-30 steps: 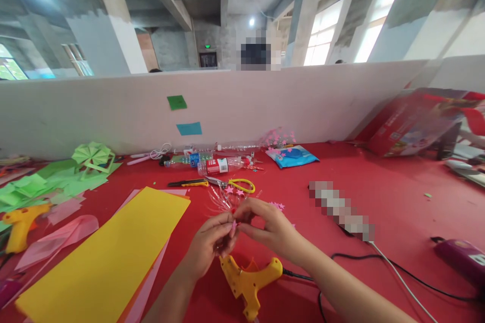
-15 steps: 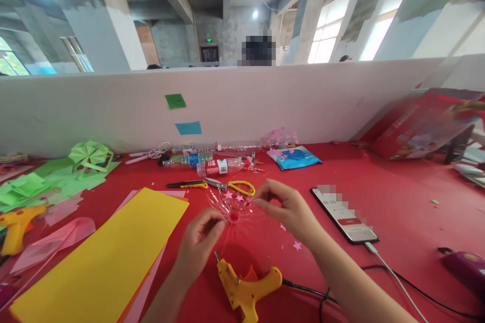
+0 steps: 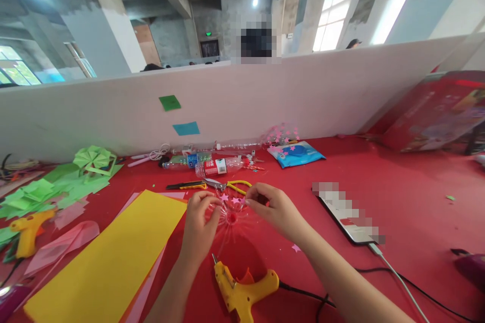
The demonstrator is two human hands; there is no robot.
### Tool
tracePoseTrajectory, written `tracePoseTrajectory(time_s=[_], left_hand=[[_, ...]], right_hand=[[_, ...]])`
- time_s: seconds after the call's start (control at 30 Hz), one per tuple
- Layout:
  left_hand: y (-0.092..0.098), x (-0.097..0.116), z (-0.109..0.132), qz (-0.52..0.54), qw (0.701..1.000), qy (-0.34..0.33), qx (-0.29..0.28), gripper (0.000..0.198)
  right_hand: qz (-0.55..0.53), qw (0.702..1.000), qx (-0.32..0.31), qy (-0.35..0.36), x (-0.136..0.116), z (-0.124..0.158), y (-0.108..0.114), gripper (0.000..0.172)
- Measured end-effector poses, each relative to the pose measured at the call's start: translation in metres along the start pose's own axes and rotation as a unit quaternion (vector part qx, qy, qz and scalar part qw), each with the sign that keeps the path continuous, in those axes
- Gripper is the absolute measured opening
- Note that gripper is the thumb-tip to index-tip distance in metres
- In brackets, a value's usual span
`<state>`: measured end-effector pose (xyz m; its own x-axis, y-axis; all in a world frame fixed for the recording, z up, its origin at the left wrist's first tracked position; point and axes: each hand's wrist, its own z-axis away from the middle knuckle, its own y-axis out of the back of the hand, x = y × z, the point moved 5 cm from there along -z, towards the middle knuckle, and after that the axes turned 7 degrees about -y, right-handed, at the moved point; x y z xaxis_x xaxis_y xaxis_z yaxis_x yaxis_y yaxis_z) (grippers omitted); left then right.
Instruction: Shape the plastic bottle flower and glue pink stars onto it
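Between my hands a clear plastic bottle top (image 3: 231,218), cut into thin splayed strips, rests on the red table. Pink paper stars (image 3: 224,197) sit on strips at its far side. My left hand (image 3: 200,219) pinches at a strip on the left, thumb and forefinger close together. From the right, my right hand (image 3: 273,207) pinches at a strip tip beside another pink star (image 3: 237,201); its exact grip is partly hidden. A yellow hot glue gun (image 3: 244,285) lies on the near side, nozzle towards the bottle top. One loose pink star (image 3: 295,248) is right of it.
Scissors (image 3: 238,186) and a box cutter (image 3: 186,185) lie behind the bottle top. Plastic bottles (image 3: 217,166) and a blue packet (image 3: 296,154) stand by the white partition (image 3: 227,101). Yellow paper (image 3: 106,257) is left, a charging phone (image 3: 346,214) right.
My left hand has moved up and away from the bottle neck to the strips. My right hand has shifted slightly left. The view has tilted a little.
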<state>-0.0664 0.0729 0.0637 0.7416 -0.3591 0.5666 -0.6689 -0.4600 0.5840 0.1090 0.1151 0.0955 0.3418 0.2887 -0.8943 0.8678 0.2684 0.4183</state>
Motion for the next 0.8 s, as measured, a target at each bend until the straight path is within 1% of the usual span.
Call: tracePoseTrajectory(time_s=[0.1, 0.23, 0.4, 0.53, 0.63, 0.8], left_hand=[[0.001, -0.004, 0.0, 0.0, 1.0, 0.0, 0.019, 0.008], [0.002, -0.003, 0.005, -0.044, 0.998, -0.032, 0.038, 0.01], [-0.001, 0.003, 0.007, -0.069, 0.994, -0.067, 0.042, 0.009], [-0.008, 0.005, 0.005, -0.076, 0.994, -0.079, 0.027, 0.01], [-0.011, 0.002, 0.007, -0.052, 0.997, -0.056, 0.023, 0.008], [-0.012, -0.004, 0.012, 0.036, 0.999, 0.008, 0.031, 0.006]], right_hand=[[-0.006, 1.0, -0.005, -0.01, 0.004, 0.0, -0.003, 0.008], [0.003, 1.0, -0.01, -0.004, 0.006, 0.001, -0.01, 0.009], [0.032, 0.999, -0.008, 0.014, 0.007, 0.0, -0.019, 0.013], [0.035, 0.999, -0.005, 0.016, 0.007, 0.001, -0.021, 0.012], [0.04, 0.999, -0.002, 0.012, 0.007, 0.002, -0.022, 0.012], [0.029, 0.999, -0.001, 0.016, 0.007, 0.004, -0.029, 0.013]])
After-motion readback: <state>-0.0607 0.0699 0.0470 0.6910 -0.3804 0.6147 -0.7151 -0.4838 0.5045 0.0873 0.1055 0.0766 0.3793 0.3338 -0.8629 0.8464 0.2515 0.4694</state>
